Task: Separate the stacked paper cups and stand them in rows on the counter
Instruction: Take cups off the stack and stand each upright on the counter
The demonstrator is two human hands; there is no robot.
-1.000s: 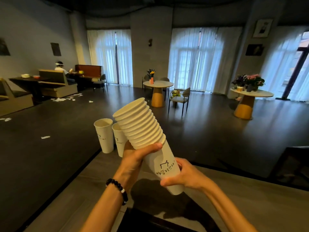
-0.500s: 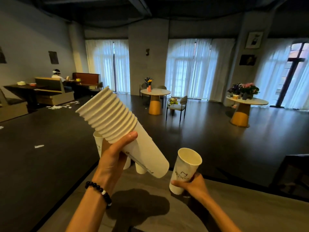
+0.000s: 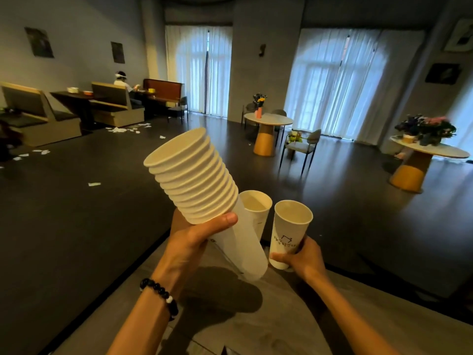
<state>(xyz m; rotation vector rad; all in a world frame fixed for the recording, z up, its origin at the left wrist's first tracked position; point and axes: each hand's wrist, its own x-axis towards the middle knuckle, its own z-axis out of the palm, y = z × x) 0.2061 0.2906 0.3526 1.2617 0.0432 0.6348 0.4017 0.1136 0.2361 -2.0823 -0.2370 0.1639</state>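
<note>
Since half a second ago the single cup (image 3: 290, 233) has come up and in toward the stack of cups (image 3: 197, 185), and the stack's tilt has eased, its open rims now facing up and to the left; the left hand (image 3: 190, 242), a black bead bracelet (image 3: 160, 294) on its wrist, grips that stack around the lowest rims with the thumb across the front, the bottom cup's base pointing down over the grey counter (image 3: 256, 329); just behind the stack one more cup (image 3: 256, 208) stands upright, seemingly on the counter, though its foot is hidden; the right hand (image 3: 303, 257) grasps the single cup near its base, upright, printed mark toward the camera, beside the stack's base; farther right, a round table (image 3: 432, 152) carries potted flowers (image 3: 426, 129).
</note>
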